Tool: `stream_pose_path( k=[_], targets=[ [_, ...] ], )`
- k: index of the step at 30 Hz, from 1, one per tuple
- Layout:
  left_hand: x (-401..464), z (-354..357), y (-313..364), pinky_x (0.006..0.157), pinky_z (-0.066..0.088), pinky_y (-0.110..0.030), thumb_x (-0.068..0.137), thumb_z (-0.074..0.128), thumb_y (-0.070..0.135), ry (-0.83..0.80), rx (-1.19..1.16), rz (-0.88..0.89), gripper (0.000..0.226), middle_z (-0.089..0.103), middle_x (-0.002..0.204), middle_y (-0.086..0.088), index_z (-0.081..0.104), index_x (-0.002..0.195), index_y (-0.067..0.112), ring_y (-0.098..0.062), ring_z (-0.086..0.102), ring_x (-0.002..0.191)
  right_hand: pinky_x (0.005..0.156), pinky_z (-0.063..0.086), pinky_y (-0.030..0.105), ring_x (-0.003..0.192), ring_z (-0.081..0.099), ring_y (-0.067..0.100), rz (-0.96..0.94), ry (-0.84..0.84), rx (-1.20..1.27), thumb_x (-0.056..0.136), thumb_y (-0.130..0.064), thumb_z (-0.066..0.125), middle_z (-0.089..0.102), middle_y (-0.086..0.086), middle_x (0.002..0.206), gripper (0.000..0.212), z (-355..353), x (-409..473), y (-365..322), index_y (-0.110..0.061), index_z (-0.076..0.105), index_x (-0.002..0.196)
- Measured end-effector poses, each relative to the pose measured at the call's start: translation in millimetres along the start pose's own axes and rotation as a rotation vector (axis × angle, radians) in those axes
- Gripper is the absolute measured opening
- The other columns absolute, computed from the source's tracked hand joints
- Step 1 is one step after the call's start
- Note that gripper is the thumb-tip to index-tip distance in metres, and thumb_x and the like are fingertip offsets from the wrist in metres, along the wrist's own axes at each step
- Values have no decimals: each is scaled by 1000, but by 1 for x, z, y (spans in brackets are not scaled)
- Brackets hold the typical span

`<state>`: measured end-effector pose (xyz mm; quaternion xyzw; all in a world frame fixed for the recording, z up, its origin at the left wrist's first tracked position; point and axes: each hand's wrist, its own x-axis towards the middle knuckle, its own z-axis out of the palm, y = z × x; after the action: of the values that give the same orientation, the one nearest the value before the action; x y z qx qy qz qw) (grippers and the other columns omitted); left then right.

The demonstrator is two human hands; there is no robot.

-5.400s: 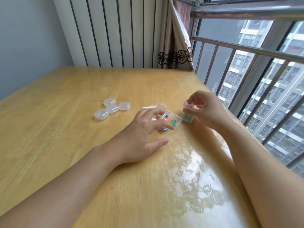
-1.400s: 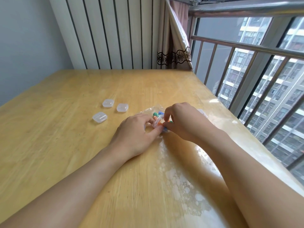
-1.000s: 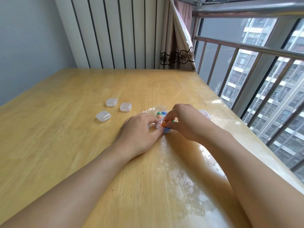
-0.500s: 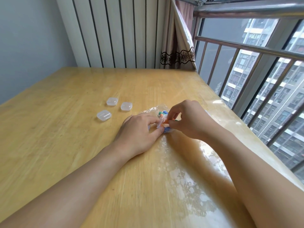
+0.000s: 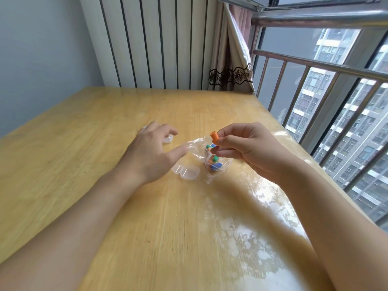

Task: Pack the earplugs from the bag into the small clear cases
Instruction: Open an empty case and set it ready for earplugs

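The left hand (image 5: 150,153) hides most of the far clear cases (image 5: 168,139).

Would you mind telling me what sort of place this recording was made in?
Probably an enclosed balcony in a high-rise flat: a wooden table beside a window with a metal railing, a lace-trimmed curtain, and apartment towers outside.

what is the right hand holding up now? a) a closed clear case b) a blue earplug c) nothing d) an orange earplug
d: the right hand pinches an orange earplug above the bag, while the blue earplugs lie inside the bag.
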<state>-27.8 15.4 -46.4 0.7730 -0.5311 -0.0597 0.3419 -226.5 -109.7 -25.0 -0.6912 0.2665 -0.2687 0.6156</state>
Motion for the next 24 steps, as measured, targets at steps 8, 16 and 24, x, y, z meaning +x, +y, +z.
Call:
stream_pose_path(
  k=[8, 16, 24],
  targets=[
    [-5, 5, -6, 60, 43, -24, 80, 77, 35, -184, 29, -138, 14, 66, 73, 7, 69, 82, 24, -7, 58, 65, 73, 61, 50, 69, 73, 30, -243, 72, -528, 81, -17, 83, 73, 10, 77, 9, 25, -6, 10, -10, 77, 79],
    [-3, 7, -4, 55, 46, -19, 85, 77, 18, -197, -260, -155, 6, 68, 68, 7, 72, 88, 18, -1, 60, 56, 63, 48, 21, 63, 61, 10, -459, -39, -955, 73, -24, 86, 66, -4, 80, 9, 45, -11, 12, -21, 77, 72],
    [-6, 4, 1, 54, 56, -24, 90, 73, 16, -256, -410, -200, 9, 68, 75, -4, 72, 95, 8, -10, 67, 59, 64, 49, 27, 65, 61, 13, -411, -76, -1008, 82, -39, 77, 68, -3, 71, 23, 52, -13, 18, -16, 79, 81]
  ],
)
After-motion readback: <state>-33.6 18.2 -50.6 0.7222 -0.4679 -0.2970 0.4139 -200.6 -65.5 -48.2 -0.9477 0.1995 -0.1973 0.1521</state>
